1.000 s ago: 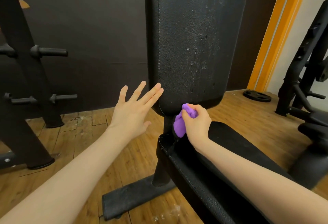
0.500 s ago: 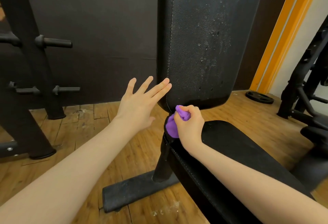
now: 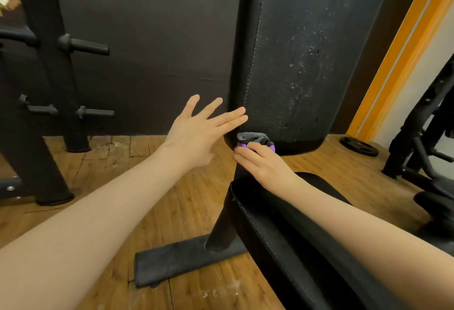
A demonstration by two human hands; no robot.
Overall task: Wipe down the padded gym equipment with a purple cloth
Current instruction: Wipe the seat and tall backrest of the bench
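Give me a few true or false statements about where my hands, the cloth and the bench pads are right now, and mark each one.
1. The right hand holds the cloth at the back pad's bottom edge. True.
2. The left hand grips the cloth. False: its fingers are spread, tips at the pad's left edge.
3. The cloth lies on the seat pad. False: it is above the seat, under the back pad.
4. A weight plate lies on the floor. True.
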